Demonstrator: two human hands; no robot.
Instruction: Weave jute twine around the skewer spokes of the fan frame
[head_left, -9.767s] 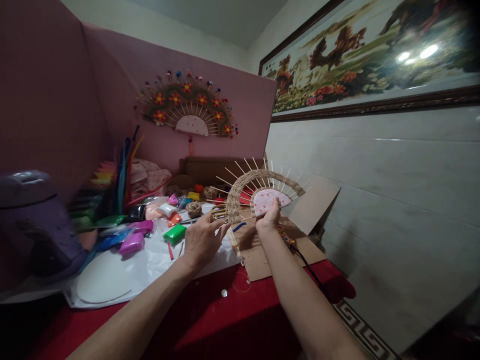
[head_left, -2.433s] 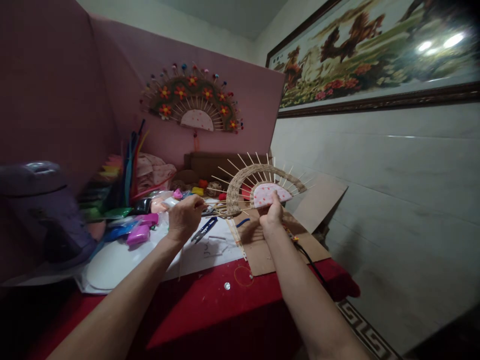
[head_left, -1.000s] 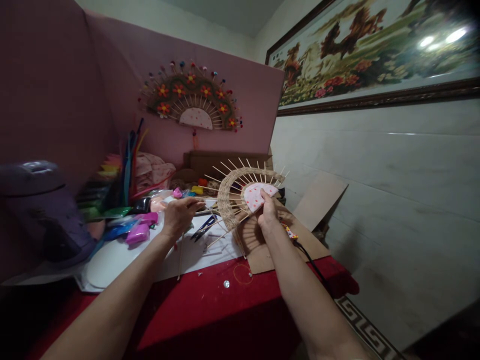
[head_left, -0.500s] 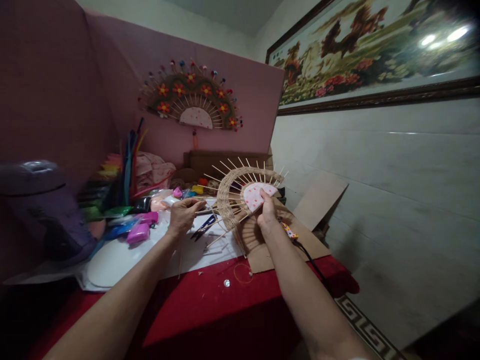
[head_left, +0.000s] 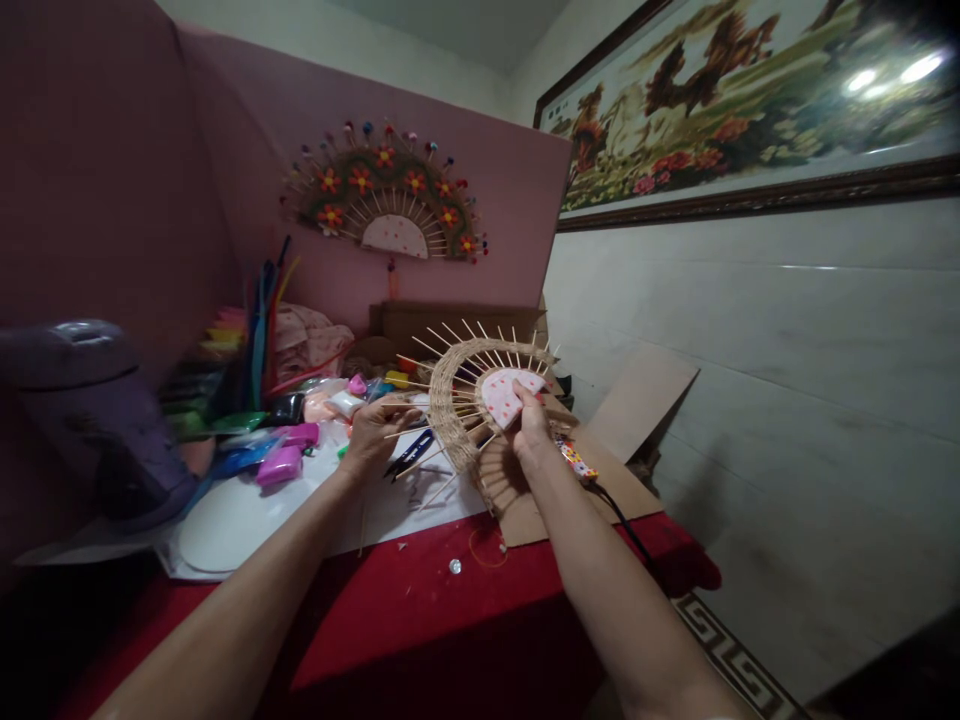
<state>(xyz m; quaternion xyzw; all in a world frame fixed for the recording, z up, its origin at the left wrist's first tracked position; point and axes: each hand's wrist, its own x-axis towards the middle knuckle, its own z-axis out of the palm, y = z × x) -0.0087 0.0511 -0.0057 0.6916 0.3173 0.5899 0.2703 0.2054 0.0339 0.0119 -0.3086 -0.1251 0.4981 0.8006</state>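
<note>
A half-round fan (head_left: pixel 448 400) of thin wooden sticks, woven across with a tan cord band, is held up over the table. Its inner end is a white semicircular pad with red dots, and my right hand (head_left: pixel 532 432) grips that pad with the thumb on top. At the fan's left side my left hand (head_left: pixel 373 432) is closed, its fingertips pinched at the outer end of a stick. Below the sticks, between the hands, lie dark blue thread snips (head_left: pixel 411 455). Under the fan is a sheet of brown cardboard (head_left: pixel 525 515).
A finished-looking fan with orange flowers (head_left: pixel 386 185) hangs on the pink board. Bright clay packets (head_left: pixel 279 465), a white disc (head_left: pixel 225 530) and a purple bottle (head_left: pixel 97 430) stand left. A flower-patterned glue gun-like tool (head_left: pixel 577 460) with black cord lies right, on the red cloth (head_left: pixel 420 620) side.
The fan has shifted a little left and tilted, so its sticks reach closer to my left hand. My left fingers have moved slightly right along the stick ends.
</note>
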